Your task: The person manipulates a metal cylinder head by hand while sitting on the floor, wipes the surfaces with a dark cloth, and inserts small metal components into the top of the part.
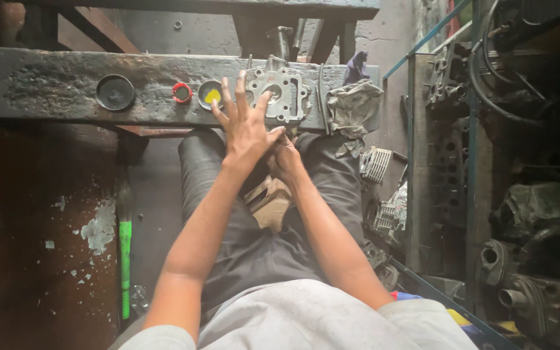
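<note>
I am spreading my left hand (244,126) wide, holding nothing, just before the grey cylinder head (279,96) lying untouched on the bench (46,84); my right hand (284,157) beneath is curling, grip unclear.

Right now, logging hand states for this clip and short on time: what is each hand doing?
Left hand: open, fingers spread, holding nothing visible.
Right hand: partly hidden beneath the left hand; whether it is closed or holds anything cannot be told.
</note>
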